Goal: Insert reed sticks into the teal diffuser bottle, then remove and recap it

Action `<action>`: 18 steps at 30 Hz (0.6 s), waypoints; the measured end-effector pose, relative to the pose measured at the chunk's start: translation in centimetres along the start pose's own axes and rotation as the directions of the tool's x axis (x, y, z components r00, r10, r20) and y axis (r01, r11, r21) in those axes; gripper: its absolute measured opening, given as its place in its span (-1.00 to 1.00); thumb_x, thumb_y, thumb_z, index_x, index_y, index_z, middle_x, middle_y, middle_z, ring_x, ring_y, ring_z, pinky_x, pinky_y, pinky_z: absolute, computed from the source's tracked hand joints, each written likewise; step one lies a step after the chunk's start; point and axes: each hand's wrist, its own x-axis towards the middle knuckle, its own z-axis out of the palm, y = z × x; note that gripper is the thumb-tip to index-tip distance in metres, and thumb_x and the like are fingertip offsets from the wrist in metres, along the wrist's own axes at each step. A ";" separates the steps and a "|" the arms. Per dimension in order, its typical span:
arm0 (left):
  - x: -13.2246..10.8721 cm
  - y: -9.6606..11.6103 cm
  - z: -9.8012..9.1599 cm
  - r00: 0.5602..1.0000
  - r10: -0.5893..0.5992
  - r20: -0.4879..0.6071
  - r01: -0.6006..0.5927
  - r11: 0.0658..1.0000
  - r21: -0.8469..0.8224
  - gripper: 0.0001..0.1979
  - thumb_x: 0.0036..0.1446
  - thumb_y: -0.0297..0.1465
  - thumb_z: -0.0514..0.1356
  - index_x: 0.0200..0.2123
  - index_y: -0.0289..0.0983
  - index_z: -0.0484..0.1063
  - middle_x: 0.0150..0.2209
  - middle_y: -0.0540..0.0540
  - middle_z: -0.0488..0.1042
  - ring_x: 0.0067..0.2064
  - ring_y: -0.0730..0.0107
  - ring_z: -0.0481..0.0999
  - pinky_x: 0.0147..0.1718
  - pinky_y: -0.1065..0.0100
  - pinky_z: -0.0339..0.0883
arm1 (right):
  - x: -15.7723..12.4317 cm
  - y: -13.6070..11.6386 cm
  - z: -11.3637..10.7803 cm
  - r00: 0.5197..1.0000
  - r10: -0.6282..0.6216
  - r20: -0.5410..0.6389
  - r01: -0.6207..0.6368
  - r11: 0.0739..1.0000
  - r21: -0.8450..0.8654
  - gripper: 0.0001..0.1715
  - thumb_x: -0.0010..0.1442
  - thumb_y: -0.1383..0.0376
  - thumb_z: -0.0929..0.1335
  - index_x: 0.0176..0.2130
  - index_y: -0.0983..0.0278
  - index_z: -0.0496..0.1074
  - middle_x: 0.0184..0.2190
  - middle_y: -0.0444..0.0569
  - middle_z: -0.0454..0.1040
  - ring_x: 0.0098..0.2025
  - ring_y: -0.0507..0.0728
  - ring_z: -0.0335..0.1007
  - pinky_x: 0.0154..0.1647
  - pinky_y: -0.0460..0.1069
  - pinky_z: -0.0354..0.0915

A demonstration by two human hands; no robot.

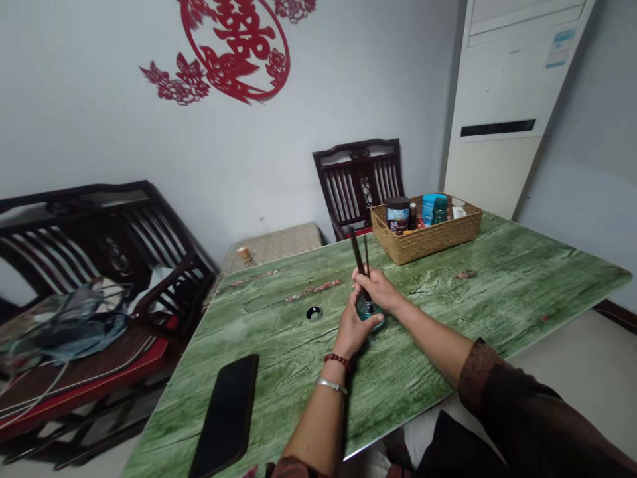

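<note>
Teal glass shows between the person's hands, where a small bottle (371, 313) sits at or just above a green wood-grain tabletop (497, 292); the view does not settle whether it bears on the surface. The left hand (351, 330) curls closely around the bottle's side, while the right hand (377, 289) closes in a narrow pinch on two dark sticks (357, 252) rising from its top. The main risk lies in how close together these holds are: a sideways pull on the sticks could lever the bottle out of the left hand's hold, and smooth glass offers little friction to a damp palm. Thin sticks could also bend or snap if forced at an angle. Should the bottle tip, any liquid inside, which cannot be seen, could run across the slick surface toward the round grommet hole (313, 313) nearby or the black smartphone (226, 415) lying flat nearer the table's edge. The wicker basket (425, 239) stands well apart.
</note>
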 end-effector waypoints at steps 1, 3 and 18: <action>-0.1 -0.1 -0.1 1.000 0.009 0.003 -0.009 1.000 0.025 -0.11 -0.15 -0.18 0.45 0.23 -0.29 0.22 0.19 -0.31 0.38 0.22 -0.06 0.37 0.20 0.02 0.19 | 0.3 -0.6 0.2 0.998 -0.021 -0.055 0.025 0.997 0.078 -0.71 0.21 0.05 0.32 -0.27 0.23 0.34 -0.57 -0.25 0.31 -0.52 -0.01 0.31 -0.38 -0.08 0.33; -0.2 -0.1 -0.2 1.000 0.006 0.022 -0.008 0.997 0.072 -0.17 -0.10 -0.19 0.43 0.22 -0.28 0.22 0.15 -0.30 0.42 0.15 -0.01 0.43 0.17 0.01 0.24 | 0.8 -2.6 0.2 0.983 -0.085 -0.160 0.116 0.973 0.197 -0.65 0.21 -0.01 0.34 -0.26 0.21 0.29 -0.58 -0.28 0.26 -0.56 -0.02 0.28 -0.42 -0.08 0.35; 2.4 -0.9 -10.3 0.966 -0.046 -0.253 0.103 0.971 0.216 -0.50 0.11 -0.18 0.21 0.10 -0.24 0.42 0.05 -0.27 0.53 0.05 0.09 0.54 0.04 0.05 0.41 | -5.6 -0.7 -13.4 0.918 0.326 -0.228 -0.230 -0.035 -0.973 -0.74 0.37 0.28 0.24 -0.03 0.24 0.45 -0.07 0.13 0.56 -0.04 0.23 0.51 -0.12 0.01 0.30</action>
